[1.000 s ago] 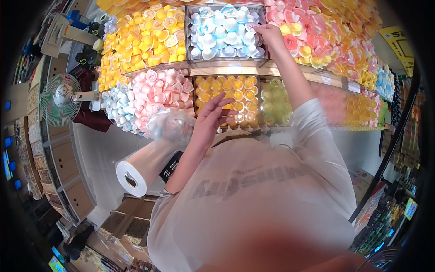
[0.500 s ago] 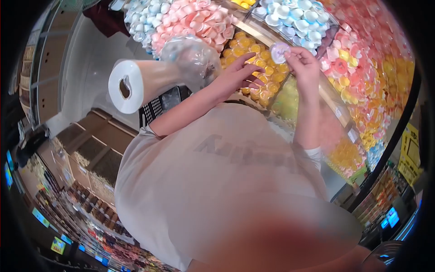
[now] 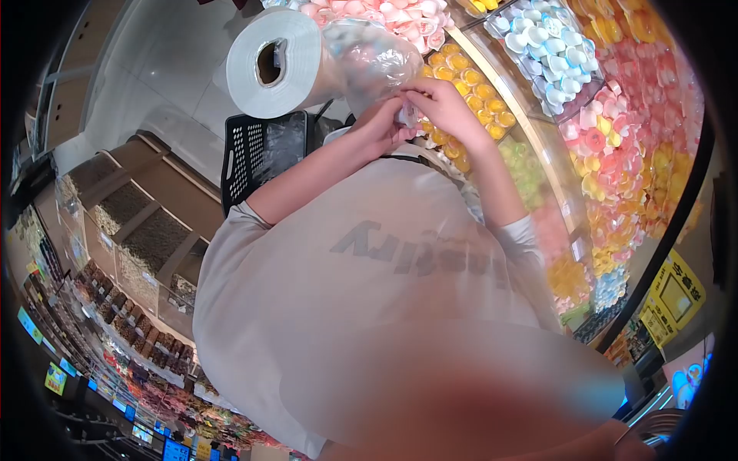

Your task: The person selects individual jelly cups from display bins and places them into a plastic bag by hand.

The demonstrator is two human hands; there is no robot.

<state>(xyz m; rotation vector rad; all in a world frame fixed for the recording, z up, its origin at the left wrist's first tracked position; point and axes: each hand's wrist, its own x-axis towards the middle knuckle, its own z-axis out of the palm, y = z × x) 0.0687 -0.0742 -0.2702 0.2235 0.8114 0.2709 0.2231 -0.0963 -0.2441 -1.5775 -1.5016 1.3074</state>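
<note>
My left hand (image 3: 380, 127) and my right hand (image 3: 443, 109) meet at chest height with fingers closed. Between them is a small clear-and-pale-purple candy cup (image 3: 408, 115), partly covered by my fingers, both hands gripping it. Just beyond my hands lies a clear plastic bag (image 3: 377, 55) with pale contents I cannot make out. Beside my right hand, a bin holds yellow jelly cups (image 3: 480, 92) in clear packaging.
A large white roll (image 3: 242, 73) stands at the upper left. Below it is a black perforated basket (image 3: 234, 165) with clear plastic inside. Pink candies (image 3: 396, 17) and blue-white candies (image 3: 546, 46) fill other bins along a curved wooden edge (image 3: 530, 115).
My right hand has come left, bringing the purple candy cup to my left hand. My left hand has gone from spread fingers to closed around it. The view has shifted.
</note>
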